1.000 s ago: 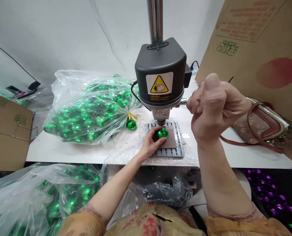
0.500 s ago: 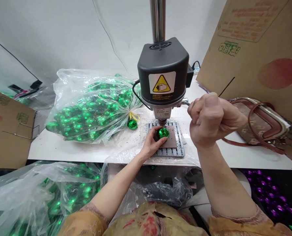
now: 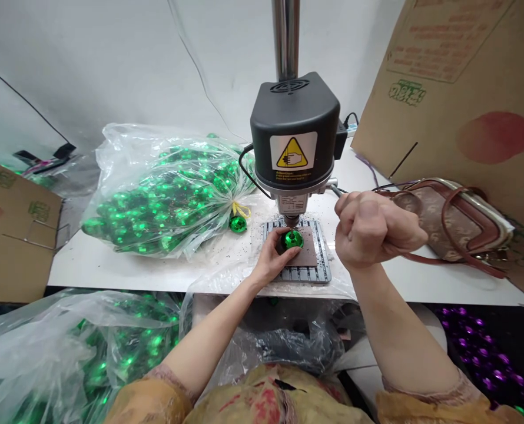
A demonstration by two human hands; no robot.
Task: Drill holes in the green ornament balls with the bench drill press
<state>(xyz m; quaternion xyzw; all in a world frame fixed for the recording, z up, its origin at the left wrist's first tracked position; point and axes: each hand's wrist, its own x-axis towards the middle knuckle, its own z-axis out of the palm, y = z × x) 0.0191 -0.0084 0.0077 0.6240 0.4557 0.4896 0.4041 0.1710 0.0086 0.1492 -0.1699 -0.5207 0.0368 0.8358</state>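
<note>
A shiny green faceted ball (image 3: pixel 294 239) sits on a brown board (image 3: pixel 308 254) on the slotted metal base (image 3: pixel 324 272) of a black drill press (image 3: pixel 295 123). My left hand (image 3: pixel 274 257) grips the ball from the left, thumb in front and fingers behind. The chuck (image 3: pixel 291 220) hangs directly over the ball; whether the bit touches it I cannot tell. My right hand (image 3: pixel 370 228) is closed round the press's feed lever (image 3: pixel 336 187), whose outer end is hidden in the fist.
A clear bag of green balls (image 3: pixel 165 200) lies left of the press, with a loose green ball (image 3: pixel 238 224) beside it. A brown handbag (image 3: pixel 460 218) and a cardboard box (image 3: pixel 456 106) stand at right. Another bag (image 3: pixel 125 353) is lower left; purple balls (image 3: pixel 483 350) lie lower right.
My right hand has come slightly lower and to the left with the lever. My left hand and the green ball have stayed in place.
</note>
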